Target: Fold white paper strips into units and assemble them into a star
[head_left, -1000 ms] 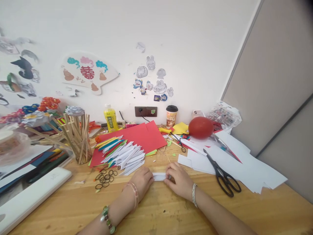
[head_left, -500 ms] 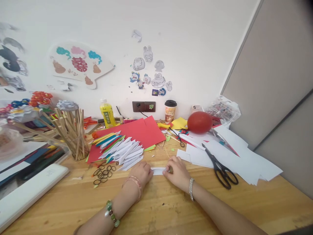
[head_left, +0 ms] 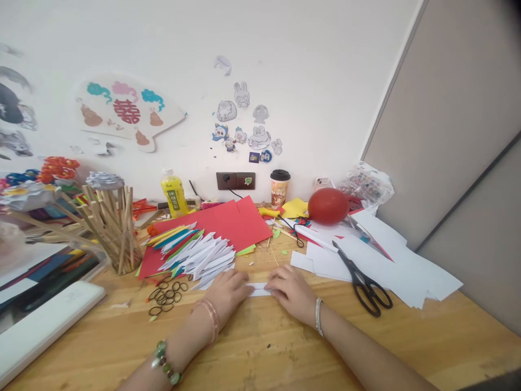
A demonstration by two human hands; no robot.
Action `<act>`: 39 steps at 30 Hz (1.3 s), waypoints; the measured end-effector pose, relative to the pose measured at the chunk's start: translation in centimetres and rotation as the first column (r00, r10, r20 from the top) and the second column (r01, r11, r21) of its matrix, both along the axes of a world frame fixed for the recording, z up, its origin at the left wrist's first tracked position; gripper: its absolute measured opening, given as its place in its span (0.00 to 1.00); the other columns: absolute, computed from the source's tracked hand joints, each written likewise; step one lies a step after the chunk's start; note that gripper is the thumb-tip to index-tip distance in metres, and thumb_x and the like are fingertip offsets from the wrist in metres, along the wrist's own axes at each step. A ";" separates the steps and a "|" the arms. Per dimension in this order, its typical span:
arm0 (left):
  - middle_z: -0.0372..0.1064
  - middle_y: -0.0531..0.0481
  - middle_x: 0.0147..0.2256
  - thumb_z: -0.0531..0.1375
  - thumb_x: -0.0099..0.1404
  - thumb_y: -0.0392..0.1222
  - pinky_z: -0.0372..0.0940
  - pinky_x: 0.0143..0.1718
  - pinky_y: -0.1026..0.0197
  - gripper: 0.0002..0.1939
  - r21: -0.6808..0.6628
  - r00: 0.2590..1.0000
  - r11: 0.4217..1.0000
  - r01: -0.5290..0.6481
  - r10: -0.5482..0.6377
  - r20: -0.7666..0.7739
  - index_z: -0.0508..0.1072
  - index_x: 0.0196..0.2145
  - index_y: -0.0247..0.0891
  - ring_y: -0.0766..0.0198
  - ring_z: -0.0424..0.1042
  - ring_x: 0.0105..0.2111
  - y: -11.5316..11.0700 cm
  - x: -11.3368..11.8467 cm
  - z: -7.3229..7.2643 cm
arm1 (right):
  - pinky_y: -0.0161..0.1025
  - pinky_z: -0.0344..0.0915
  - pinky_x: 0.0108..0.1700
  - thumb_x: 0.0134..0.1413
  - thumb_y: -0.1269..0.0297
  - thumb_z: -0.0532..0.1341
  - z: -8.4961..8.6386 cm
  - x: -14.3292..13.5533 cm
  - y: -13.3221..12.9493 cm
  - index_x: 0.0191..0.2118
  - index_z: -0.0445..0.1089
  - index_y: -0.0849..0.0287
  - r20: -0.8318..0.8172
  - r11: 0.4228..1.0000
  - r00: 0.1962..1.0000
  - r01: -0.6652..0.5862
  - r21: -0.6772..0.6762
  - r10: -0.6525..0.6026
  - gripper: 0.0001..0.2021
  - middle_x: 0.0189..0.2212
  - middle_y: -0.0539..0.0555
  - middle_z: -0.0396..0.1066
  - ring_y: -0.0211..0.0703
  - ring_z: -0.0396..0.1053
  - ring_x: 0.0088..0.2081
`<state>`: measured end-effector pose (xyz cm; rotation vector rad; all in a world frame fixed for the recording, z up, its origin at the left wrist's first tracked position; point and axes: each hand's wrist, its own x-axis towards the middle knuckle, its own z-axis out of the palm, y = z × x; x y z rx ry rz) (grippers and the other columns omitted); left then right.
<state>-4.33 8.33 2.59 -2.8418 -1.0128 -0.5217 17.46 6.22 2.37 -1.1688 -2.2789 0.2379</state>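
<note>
White paper strip (head_left: pixel 259 290): on wooden table (head_left: pixel 260 353).
Left hand (head_left: pixel 228 293): touching strip's left end; pinching or pressing, cannot tell.
Right hand (head_left: pixel 292 292): touching its right end; grip likewise unclear.
Black scissors (head_left: pixel 358 277): farther right.

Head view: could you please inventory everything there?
Paper strip: one, white, front centre
Folded papers: many, mostly white, left
Large sheets: several, red, beneath them
Loose sheets: several, white, right
Scissors: one, black, right
Oval object: one, red, back
Cup: one, patterned, back
Bottle: one, yellow, back
Sticks: many, tan, left
Bands: many, black, left
Flowers: several, multicoloured, left
Long bar: one, white, left
Cutouts: many, multicoloured, wall
Table: one, brown, beneath
Left hand: one, strip's left end
Right hand: one, strip's right end
</note>
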 end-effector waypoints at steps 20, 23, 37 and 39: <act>0.65 0.48 0.34 0.46 0.57 0.24 0.59 0.38 0.63 0.14 -0.259 0.970 0.948 -0.183 0.131 -0.203 0.65 0.31 0.37 0.63 0.62 0.33 -1.1 1.8 2.2 | 0.36 0.57 0.36 0.52 0.73 0.55 -0.5 -0.3 0.6 0.28 0.66 0.60 0.149 0.986 0.988 0.025 0.162 -0.050 0.05 0.28 0.51 0.66 0.39 0.60 0.33; 0.65 0.48 0.32 0.44 0.59 0.26 0.60 0.37 0.63 0.13 -0.316 0.955 0.906 -0.281 0.231 -0.187 0.65 0.29 0.37 0.63 0.63 0.33 -1.2 2.4 2.7 | 0.36 0.57 0.36 0.52 0.72 0.57 -0.5 -0.3 0.5 0.26 0.65 0.60 0.100 0.992 0.989 0.106 0.067 -0.112 0.05 0.28 0.51 0.65 0.39 0.60 0.33; 0.64 0.45 0.32 0.50 0.60 0.33 0.59 0.34 0.57 0.06 -0.126 0.972 0.965 -0.231 0.222 -0.081 0.66 0.31 0.37 0.57 0.63 0.33 -0.3 2.2 -0.7 | 0.37 0.57 0.35 0.49 0.65 0.61 -0.7 -0.3 0.8 0.23 0.64 0.59 0.086 0.951 0.949 0.306 -0.038 -0.302 0.08 0.27 0.51 0.63 0.42 0.59 0.34; 0.63 0.47 0.32 0.50 0.62 0.37 0.59 0.35 0.57 0.06 -0.132 0.987 0.978 -0.159 0.158 -0.016 0.66 0.31 0.39 0.58 0.62 0.33 -0.2 2.3 -1.3 | 0.37 0.57 0.36 0.50 0.66 0.61 -0.6 -0.3 0.7 0.25 0.64 0.59 0.069 0.967 0.966 0.253 -0.034 -0.250 0.07 0.28 0.51 0.64 0.41 0.60 0.35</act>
